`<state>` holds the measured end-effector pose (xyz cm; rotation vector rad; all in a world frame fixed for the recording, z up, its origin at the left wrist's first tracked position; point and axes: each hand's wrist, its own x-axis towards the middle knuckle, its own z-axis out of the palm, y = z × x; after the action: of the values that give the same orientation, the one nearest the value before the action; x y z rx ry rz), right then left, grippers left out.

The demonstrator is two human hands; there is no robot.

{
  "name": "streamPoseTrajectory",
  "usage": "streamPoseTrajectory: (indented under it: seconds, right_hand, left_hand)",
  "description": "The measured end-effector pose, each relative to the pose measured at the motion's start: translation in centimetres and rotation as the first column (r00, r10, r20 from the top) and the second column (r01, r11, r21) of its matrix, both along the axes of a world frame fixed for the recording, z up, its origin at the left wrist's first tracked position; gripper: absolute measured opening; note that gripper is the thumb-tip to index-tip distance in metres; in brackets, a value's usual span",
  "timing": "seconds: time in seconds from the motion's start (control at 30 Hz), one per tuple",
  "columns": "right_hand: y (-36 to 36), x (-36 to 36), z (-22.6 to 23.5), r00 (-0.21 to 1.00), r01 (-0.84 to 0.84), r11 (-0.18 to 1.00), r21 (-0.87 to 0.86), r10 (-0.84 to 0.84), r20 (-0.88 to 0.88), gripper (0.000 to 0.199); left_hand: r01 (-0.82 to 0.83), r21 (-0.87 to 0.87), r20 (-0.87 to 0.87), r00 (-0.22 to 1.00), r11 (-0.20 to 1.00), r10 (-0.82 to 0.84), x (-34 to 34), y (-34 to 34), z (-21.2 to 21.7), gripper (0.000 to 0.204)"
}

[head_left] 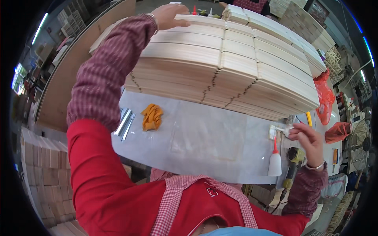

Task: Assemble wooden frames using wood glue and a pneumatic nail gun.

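While left hand tops three plank stacks, right hand pinches one brush.

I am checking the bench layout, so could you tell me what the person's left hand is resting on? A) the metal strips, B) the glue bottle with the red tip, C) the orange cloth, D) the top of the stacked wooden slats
D: the left hand lies flat on the top of the stacked wooden slats, far from the orange cloth on the table sheet.
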<state>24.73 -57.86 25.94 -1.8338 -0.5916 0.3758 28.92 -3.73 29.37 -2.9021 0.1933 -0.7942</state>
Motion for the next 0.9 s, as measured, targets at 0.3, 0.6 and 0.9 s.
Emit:
streamPoseTrajectory:
  seconds: [0.3, 0.6, 0.9]
  right_hand:
    - [-1.7, 7.7, 0.2, 0.98, 0.195, 0.971, 0.14, -0.199, 0.015, 0.029]
    - [3.4, 8.1, -1.1, 0.918, 0.29, 0.84, 0.459, -0.109, -0.38, 0.039]
    - [4.6, 2.6, -4.9, 0.837, 0.25, 0.592, 0.766, 0.265, -0.479, 0.045]
  left_hand:
    - [0.054, -0.184, -0.312, 0.944, 0.981, -0.11, 9.0, -1.7, -0.3, 0.045]
    - [0.022, -0.284, -0.08, 0.996, 0.958, -0.047, -4.6, -9.1, 2.7, 0.04]
    - [0.053, -0.388, 0.104, 0.994, 0.92, -0.014, -23.5, -15.2, -2.2, 0.04]
